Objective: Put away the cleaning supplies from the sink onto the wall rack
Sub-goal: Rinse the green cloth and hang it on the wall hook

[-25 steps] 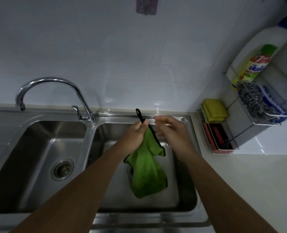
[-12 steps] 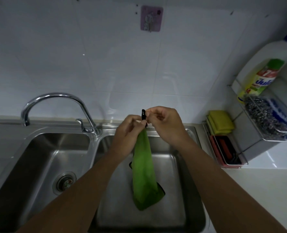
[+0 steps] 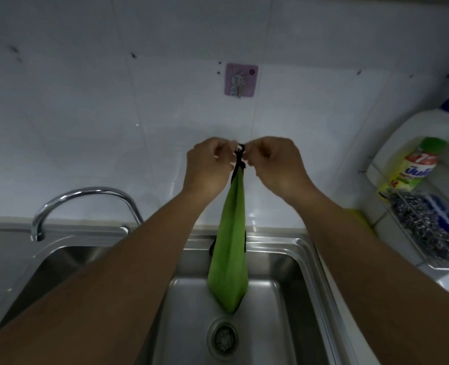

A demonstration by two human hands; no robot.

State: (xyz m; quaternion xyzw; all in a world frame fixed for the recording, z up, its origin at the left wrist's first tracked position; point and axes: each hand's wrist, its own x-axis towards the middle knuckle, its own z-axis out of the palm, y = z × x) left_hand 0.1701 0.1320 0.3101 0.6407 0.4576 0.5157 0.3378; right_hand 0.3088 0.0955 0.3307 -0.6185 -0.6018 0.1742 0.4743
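1. While it hangs above the stainless steel sink basin [image 3: 291, 280], the green microfibre cloth [image 3: 230, 259] is held by its black loop [image 3: 240, 154].
2. Left hand [image 3: 207, 167] and right hand [image 3: 276, 164] both pinch that loop, fingers clamped together.
3. Above them, a pink adhesive wall hook [image 3: 240, 80] sits on the white tiles.

Only the white bottle [image 3: 412, 151] on the wire rack [image 3: 391, 206] bears lettering — its label [image 3: 412, 171] shows a red patch with what looks like "7" (blurred) above blue script, too soft to read.
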